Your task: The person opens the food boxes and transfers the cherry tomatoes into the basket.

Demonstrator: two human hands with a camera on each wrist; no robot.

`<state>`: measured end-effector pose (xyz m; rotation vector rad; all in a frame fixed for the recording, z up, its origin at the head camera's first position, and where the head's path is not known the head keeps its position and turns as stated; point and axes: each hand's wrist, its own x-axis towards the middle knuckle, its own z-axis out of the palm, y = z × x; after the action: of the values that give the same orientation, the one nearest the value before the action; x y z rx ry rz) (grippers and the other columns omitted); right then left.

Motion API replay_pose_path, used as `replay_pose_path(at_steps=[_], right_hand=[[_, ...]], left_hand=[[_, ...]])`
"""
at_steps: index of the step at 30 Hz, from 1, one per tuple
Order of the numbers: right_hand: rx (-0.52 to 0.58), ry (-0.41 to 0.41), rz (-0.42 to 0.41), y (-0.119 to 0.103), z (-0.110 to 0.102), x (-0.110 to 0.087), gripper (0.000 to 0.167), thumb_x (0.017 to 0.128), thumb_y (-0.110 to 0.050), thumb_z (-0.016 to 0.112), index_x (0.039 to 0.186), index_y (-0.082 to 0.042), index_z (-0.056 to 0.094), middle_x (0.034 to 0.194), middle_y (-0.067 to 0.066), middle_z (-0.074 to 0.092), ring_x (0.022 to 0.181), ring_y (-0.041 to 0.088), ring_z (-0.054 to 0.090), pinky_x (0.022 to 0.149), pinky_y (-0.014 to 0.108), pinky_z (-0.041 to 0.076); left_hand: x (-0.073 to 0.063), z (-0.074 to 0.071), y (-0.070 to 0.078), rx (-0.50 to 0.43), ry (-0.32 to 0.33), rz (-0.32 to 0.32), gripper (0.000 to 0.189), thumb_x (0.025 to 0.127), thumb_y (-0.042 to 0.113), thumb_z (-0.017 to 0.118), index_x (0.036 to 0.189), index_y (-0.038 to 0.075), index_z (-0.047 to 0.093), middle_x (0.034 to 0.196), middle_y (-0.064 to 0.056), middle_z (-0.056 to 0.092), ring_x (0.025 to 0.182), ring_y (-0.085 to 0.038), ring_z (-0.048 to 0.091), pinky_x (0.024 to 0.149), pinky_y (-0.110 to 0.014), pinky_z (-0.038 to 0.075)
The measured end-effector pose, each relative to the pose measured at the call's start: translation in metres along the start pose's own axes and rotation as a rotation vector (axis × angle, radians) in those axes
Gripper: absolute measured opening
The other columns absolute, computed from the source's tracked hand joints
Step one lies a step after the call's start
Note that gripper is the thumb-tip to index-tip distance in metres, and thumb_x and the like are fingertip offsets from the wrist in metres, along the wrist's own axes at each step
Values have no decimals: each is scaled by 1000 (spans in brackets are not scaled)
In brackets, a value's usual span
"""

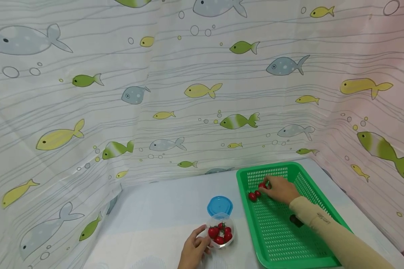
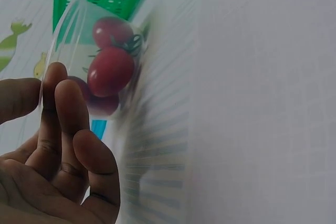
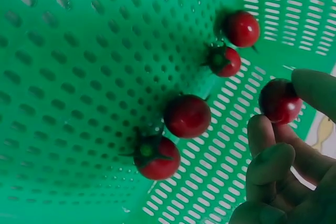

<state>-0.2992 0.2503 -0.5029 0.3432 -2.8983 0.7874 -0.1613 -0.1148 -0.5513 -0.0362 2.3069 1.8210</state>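
Note:
My left hand pinches the rim of a small clear plastic container between thumb and fingers. Inside it lie several red cherry tomatoes, some with green stems. On the right, my right hand is inside a green plastic basket, near its far left part. Thumb and fingertips there pinch one cherry tomato, seen above the basket floor in the right wrist view. Several more tomatoes lie in the basket beside that hand, along the foot of a side wall.
Just behind the container a round blue lid lies on the white table. A small dark object shows in the basket, partly behind the right forearm. Fish-patterned curtain hangs around the back and sides of the table.

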Motion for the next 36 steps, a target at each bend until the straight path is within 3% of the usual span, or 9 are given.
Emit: replay_pose_path(at_steps=[9, 22, 31, 36], right_hand=[[-33, -55, 44, -1, 6, 0, 27, 90, -31, 76, 103, -8, 70, 78, -1, 65, 63, 14, 56, 52, 34, 44], [-26, -50, 15, -1, 6, -1, 29, 89, -26, 76, 108, -4, 72, 83, 0, 69, 70, 14, 61, 56, 37, 48], [-16, -17, 4, -7, 6, -1, 29, 89, -24, 76, 110, -6, 72, 83, -1, 69, 67, 11, 58, 54, 34, 47], [-15, 46, -79, -19, 5, 0, 29, 91, -23, 76, 115, -8, 71, 91, 0, 70, 70, 11, 60, 56, 33, 48]], left_hand=[[1, 2, -2, -1, 7, 6, 64, 100, 32, 66, 147, -4, 44, 84, -2, 72, 72, -18, 64, 61, -29, 48], [0, 1, -1, 1, 12, 10, 65, 99, 35, 67, 147, -4, 45, 84, -1, 71, 72, -18, 65, 60, -28, 48], [-1, 1, 0, -2, 9, 5, 64, 100, 33, 66, 147, -4, 44, 85, -1, 71, 73, -18, 65, 60, -29, 48], [-1, 1, 0, -6, 6, 10, 63, 100, 32, 66, 147, -4, 44, 85, -2, 71, 73, -19, 65, 60, -29, 48]])
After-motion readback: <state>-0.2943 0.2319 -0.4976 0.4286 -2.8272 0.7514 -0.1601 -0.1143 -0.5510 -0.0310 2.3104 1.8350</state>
